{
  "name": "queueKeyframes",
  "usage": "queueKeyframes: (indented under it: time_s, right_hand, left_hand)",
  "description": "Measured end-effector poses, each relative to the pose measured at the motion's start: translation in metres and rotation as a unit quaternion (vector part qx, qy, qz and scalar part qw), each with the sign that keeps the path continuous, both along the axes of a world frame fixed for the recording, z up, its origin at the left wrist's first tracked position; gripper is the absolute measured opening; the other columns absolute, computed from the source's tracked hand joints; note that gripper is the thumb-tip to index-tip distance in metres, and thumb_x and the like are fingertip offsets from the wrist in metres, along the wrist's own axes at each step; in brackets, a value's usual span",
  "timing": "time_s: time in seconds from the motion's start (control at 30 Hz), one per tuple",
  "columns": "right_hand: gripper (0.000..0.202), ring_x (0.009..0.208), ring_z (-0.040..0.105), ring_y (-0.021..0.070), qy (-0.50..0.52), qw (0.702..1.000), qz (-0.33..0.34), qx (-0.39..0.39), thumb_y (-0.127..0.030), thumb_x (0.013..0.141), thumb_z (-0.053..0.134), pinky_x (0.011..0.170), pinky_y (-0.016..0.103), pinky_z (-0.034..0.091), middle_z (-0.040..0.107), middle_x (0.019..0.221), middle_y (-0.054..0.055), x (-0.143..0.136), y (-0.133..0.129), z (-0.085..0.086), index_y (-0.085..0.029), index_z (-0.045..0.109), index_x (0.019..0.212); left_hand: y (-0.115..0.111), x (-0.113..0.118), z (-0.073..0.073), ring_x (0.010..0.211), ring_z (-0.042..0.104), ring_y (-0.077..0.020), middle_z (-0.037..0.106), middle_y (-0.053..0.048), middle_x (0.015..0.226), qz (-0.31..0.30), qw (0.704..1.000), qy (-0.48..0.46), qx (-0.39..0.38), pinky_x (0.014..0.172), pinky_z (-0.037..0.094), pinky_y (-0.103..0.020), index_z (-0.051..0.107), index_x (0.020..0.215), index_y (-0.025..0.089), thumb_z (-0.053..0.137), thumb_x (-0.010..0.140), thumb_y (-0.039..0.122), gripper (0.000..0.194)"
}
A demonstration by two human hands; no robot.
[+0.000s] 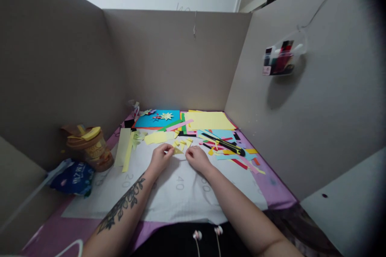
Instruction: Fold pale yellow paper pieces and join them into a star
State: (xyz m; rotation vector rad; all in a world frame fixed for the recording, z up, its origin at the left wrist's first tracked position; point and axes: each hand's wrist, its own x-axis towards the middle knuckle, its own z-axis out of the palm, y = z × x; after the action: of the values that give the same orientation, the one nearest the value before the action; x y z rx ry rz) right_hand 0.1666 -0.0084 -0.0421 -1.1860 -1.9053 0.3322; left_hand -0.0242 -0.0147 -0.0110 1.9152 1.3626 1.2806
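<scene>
In the middle of the white sheet (pixel 177 204), my left hand (pixel 161 160) pinches a small piece of folded yellow paper (pixel 178 151) between thumb and fingers. My right hand (pixel 198 159) is just to its right with its fingers curled closed; whether they grip anything is hidden. Several other folded yellow paper pieces (pixel 182 144) lie right beyond both hands. Past my left hand are pale yellow paper strips (pixel 155 138). A black and yellow utility knife (pixel 226 144) rests on loose coloured strips to the right.
At the back lie a blue sheet (pixel 143 121) with paper stars (pixel 166 116) and a stack of yellow paper (pixel 211 120). A brown lidded cup (pixel 92 148) and a blue packet (pixel 72 178) stand left. Grey panels (pixel 177 60) enclose the table; a clear container (pixel 280 58) hangs right.
</scene>
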Motion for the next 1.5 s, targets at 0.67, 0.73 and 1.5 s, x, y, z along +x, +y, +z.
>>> queueKeyframes:
  time_s: [0.67,0.73,1.5]
  right_hand:
    - [0.015,0.085,0.052,0.0217,-0.033,0.988,0.052,0.140,-0.016,0.089,0.049,0.079,0.036,0.043,0.063,0.084,0.006,-0.007,-0.011,0.017,-0.021,0.062,0.083]
    - [0.016,0.086,0.052,0.0217,-0.040,0.987,0.058,0.146,-0.016,0.089,0.049,0.078,0.036,0.043,0.063,0.085,0.006,-0.007,-0.010,0.017,-0.021,0.063,0.084]
    - [0.013,0.091,0.049,0.0236,-0.107,0.979,0.019,0.174,-0.015,0.086,0.052,0.085,0.040,0.036,0.065,0.091,0.007,-0.015,-0.016,0.018,-0.020,0.063,0.090]
  left_hand:
    - [-0.008,0.004,0.003,0.069,0.062,-0.0164,0.069,-0.004,0.075,-0.083,0.996,-0.009,-0.018,0.061,0.049,-0.025,0.067,0.073,0.018,0.062,0.076,0.030,0.013]
    - [-0.007,0.004,0.003,0.067,0.062,-0.0166,0.070,-0.004,0.073,-0.087,0.996,-0.011,-0.032,0.061,0.049,-0.025,0.068,0.071,0.018,0.064,0.074,0.030,0.013]
    - [-0.005,0.005,-0.011,0.075,0.062,-0.0173,0.067,-0.005,0.081,-0.050,0.975,0.156,0.150,0.071,0.048,-0.027,0.067,0.082,0.021,0.051,0.085,0.020,0.016]
